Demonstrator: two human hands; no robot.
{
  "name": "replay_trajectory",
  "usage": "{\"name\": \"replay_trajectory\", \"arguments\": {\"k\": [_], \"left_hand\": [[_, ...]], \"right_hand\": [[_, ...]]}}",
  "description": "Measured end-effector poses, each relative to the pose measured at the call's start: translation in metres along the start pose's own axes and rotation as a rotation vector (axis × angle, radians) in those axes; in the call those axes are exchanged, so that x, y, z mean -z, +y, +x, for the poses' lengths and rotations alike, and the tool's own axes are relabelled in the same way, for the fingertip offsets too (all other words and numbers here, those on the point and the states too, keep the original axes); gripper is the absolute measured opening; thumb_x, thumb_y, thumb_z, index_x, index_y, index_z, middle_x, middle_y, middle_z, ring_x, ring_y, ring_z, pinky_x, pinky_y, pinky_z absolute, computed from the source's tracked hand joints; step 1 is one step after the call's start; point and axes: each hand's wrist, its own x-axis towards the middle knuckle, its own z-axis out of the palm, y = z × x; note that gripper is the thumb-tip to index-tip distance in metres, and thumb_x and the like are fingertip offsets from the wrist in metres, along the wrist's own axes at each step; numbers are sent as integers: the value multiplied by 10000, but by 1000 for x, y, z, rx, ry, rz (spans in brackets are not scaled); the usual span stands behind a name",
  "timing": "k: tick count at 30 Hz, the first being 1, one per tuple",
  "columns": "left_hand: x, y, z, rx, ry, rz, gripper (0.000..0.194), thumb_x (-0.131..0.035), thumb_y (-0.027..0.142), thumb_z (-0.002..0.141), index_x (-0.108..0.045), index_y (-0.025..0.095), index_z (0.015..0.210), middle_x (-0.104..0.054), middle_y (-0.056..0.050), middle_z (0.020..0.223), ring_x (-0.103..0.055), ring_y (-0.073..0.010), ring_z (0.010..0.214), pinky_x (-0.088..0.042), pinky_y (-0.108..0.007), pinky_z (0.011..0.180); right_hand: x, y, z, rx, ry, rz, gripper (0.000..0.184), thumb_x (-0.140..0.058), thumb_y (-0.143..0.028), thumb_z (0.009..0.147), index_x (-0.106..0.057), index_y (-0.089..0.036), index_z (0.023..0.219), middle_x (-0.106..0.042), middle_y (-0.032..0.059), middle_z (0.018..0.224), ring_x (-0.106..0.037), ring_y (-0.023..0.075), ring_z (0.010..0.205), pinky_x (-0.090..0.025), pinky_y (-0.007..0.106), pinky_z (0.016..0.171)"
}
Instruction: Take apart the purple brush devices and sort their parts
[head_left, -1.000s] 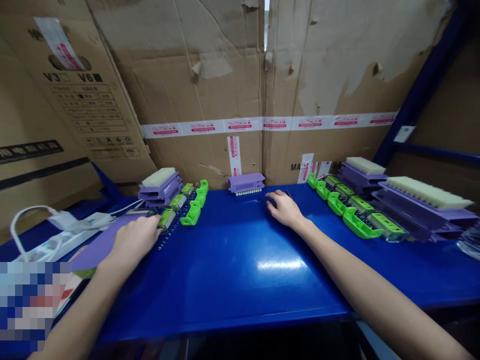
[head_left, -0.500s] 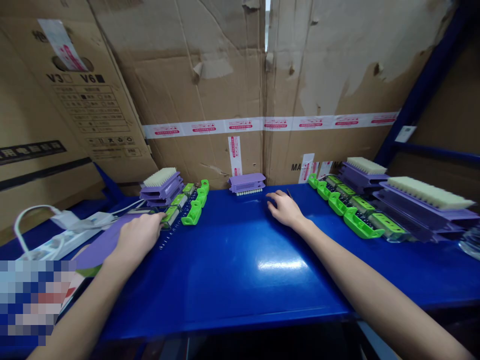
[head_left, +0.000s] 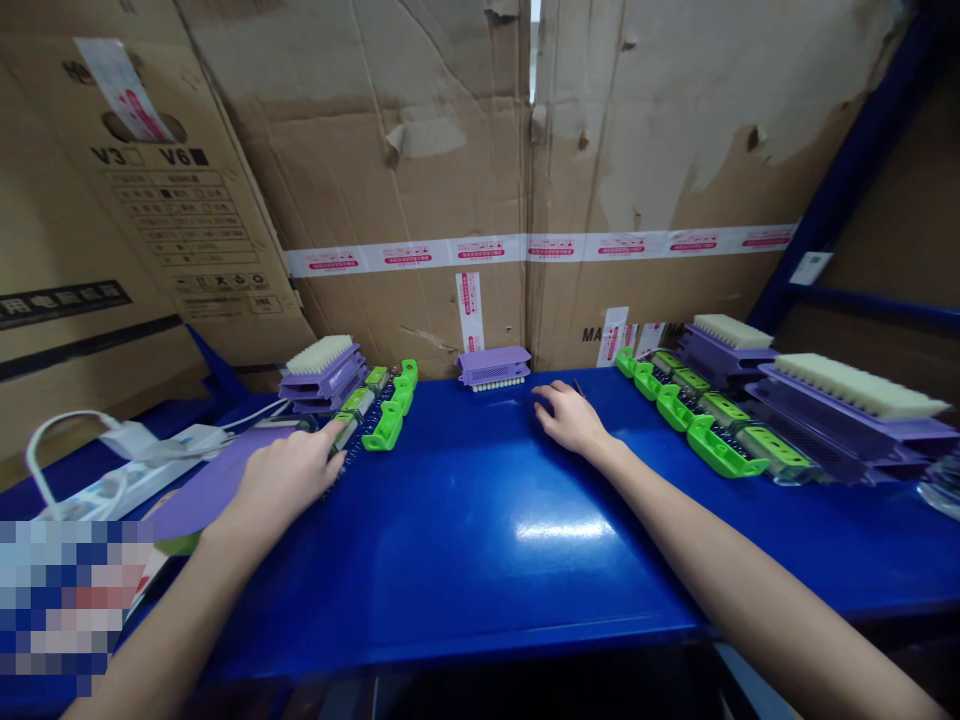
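Note:
My left hand (head_left: 289, 475) reaches to the row of green-topped clear blocks (head_left: 358, 402) on the left. Its index finger lies at the nearest block, with the thumb apart from it; the other fingers are partly hidden. Just right of that row stand bright green curved pieces (head_left: 388, 420). My right hand (head_left: 568, 415) rests on the blue tabletop (head_left: 450, 540), fingers loosely bent and apart, with nothing visible in them. A thin dark stick-like thing (head_left: 578, 386) shows behind it. Near its fingertips, at the back, lies a purple slotted part (head_left: 495, 366) with cream bristle-like tufts underneath.
Purple parts with cream tufted tops stand at the left (head_left: 319, 372) and right (head_left: 847, 410). More green curved pieces (head_left: 675, 408) line the right side. A white power strip (head_left: 142, 480) with cables and a flat purple sheet (head_left: 217, 485) lie left. Cardboard (head_left: 420, 190) walls the back.
My left hand has shifted slightly right and turned, its index finger now stretched toward the green-topped block and its thumb showing. My right hand has stayed in place.

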Motion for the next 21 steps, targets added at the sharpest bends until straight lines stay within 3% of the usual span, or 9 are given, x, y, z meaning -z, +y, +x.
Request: {"name": "replay_trajectory", "arguments": {"k": [5,12,14,18,21], "left_hand": [[12,-5,-6,78,-7,3,492,-290,419,905,-512,224,1298,-672,-162,1062,-649,-353,930,-479,-436,735],[21,-40,-9,239,43,-23,625,-231,590,865,-510,234,1297,-678,-143,944,-633,-377,895,-468,-429,703],[19,-52,-7,277,42,-35,677,-207,642,845,-522,235,1284,-666,-150,963,-621,-382,902,-465,-438,716],[5,-70,-2,221,82,-23,762,-245,696,803,-502,175,1297,-615,-178,1031,-586,-368,973,-447,-443,818],[-9,-78,4,237,14,-31,876,-322,753,746,-446,109,1327,-580,-220,1089,-573,-375,1006,-442,-424,838]], "right_hand": [[0,1,0,9,7,-4,356,-424,-258,905,-602,-160,1197,-609,106,1128,-564,194,1058,-412,279,926],[0,0,0,1,8,-3,351,-430,-255,904,-598,-166,1199,-603,101,1145,-560,189,1068,-412,267,922],[0,0,0,-4,5,-4,349,-433,-256,903,-598,-171,1197,-605,100,1143,-563,189,1060,-417,267,913],[0,0,0,-4,6,-3,352,-427,-259,902,-601,-168,1194,-609,98,1142,-564,198,1062,-419,277,914],[0,-1,0,-7,5,-1,347,-427,-260,903,-604,-175,1189,-611,97,1143,-564,200,1061,-416,284,920]]}}
